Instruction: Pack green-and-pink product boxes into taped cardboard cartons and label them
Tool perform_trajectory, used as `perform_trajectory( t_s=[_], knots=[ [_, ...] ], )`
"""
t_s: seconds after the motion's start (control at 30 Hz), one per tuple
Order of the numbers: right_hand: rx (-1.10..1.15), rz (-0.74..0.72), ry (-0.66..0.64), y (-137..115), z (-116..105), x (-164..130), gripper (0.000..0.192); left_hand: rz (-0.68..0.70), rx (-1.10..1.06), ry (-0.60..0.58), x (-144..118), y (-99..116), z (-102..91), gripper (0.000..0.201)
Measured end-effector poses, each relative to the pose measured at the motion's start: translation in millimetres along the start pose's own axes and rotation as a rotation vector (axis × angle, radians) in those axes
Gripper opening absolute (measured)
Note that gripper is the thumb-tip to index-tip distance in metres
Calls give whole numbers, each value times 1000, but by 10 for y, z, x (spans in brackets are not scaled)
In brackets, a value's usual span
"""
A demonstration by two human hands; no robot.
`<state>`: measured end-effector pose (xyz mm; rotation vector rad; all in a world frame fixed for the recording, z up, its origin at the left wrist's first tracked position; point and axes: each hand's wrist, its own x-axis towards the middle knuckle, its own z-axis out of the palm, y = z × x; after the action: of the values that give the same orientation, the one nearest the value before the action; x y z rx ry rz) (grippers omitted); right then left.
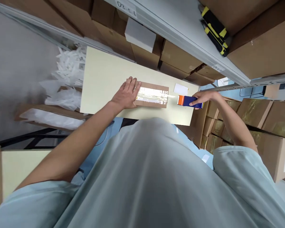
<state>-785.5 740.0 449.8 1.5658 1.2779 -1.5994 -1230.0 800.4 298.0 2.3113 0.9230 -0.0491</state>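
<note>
A flat brown cardboard box [152,105] lies on the pale yellow tabletop [106,68], with shiny clear tape glaring along its top. My left hand [127,92] rests on the box's left end, fingers stretched out and holding nothing. To the right of that box, my right hand [198,99] grips a slim blue box with an orange end [184,100]. Its fingers are wrapped around the blue part, and the orange end points toward the cardboard. A small gap separates the two boxes. The underside of the blue box is hidden.
Beyond the blue box lies a white slip [181,88]. A metal shelf [171,28] holding cardboard boxes runs along the back, with black-and-yellow utility knives [215,30] on it. White packing material [70,68] is heaped at left. Stacked cartons [254,110] stand at right.
</note>
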Motion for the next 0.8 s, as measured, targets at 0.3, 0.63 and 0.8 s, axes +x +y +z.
perform_trajectory(
  t_s=[0.3,0.63,0.8],
  knots=[
    [-172,52,193,-86,332,682,61,-56,105,-72,23,119,-45,146],
    [-180,250,525,-693,969,1002,37,-69,240,-106,20,41,69,139],
    [-86,146,781,-730,1130,604,39,-119,219,-56,35,372,86,156]
  ],
)
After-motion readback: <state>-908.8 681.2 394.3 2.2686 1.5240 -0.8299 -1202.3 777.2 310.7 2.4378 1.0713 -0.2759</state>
